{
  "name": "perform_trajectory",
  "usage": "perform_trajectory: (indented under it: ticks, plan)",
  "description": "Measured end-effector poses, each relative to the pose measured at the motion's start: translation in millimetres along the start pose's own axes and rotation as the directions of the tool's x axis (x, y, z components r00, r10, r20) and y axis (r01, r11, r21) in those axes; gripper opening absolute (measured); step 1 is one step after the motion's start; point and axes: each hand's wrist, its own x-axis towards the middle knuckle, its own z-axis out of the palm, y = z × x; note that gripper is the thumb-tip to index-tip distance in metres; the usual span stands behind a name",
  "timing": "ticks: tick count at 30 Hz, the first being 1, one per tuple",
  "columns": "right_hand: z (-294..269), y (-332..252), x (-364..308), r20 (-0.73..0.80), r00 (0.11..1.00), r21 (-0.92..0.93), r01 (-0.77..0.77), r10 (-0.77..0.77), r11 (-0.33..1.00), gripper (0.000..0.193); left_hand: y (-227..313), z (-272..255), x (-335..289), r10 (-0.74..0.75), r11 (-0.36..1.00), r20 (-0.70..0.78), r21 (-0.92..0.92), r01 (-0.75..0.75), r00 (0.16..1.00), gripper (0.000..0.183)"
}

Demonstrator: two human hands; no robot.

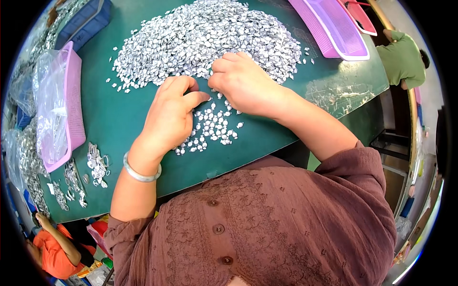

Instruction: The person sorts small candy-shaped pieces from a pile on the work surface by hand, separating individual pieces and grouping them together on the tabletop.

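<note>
A wide heap of small silver metal pieces (205, 40) lies on the green tabletop, and a looser group of similar round silver pieces (217, 126) is spread nearer to me. Between the two, my left hand (171, 112), with a pale bangle (141, 176) at its wrist, rests with the forefinger bent and the thumb held apart from it. I see nothing between them. My right hand (245, 83) is at the heap's near edge, its fingers curled closed and pointing toward my left hand. Its fingertips are hidden, so what they pinch cannot be made out.
A pink-purple basket (74, 102) with clear plastic bags stands at the left, near a blue bin (83, 24). Metal chains and trinkets (98, 164) lie beside it. Another purple basket (334, 31) is at the far right. Two other people (403, 59) are beyond the table.
</note>
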Motion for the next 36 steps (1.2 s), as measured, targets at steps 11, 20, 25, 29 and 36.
perform_trajectory:
  ticks: [11, 20, 25, 29, 36]
  plan:
    - [-1.7, 7.1, -14.3, -0.128, 0.986, 0.119, -0.090, 0.105, 0.989, 0.017, -1.3, -2.1, 1.3, -0.017, 1.000, -0.013, -0.015, 0.017, 1.000, 0.036]
    - [-8.3, 2.4, -17.0, -0.065, 0.998, 0.125, -0.014, 0.022, 0.992, 0.018, 2.9, 0.5, 0.6, -0.034, 0.999, -0.005, -0.009, 0.034, 0.999, 0.040]
    - [-4.1, 3.5, -10.9, -0.091, 0.993, 0.020, -0.074, 0.075, 0.997, 0.014, 3.3, -0.8, -0.4, -0.020, 1.000, 0.048, -0.008, 0.020, 0.999, 0.041]
    - [-4.1, 4.9, -8.8, -0.120, 0.989, 0.053, -0.076, 0.082, 0.996, 0.012, 2.5, -2.2, 0.3, 0.004, 0.999, 0.050, -0.034, -0.002, 0.999, 0.040]
    - [2.6, 5.3, -0.5, -0.101, 0.994, 0.082, -0.026, 0.034, 0.996, 0.007, -3.0, -1.9, 0.2, -0.031, 0.998, -0.009, -0.058, 0.030, 0.999, 0.035]
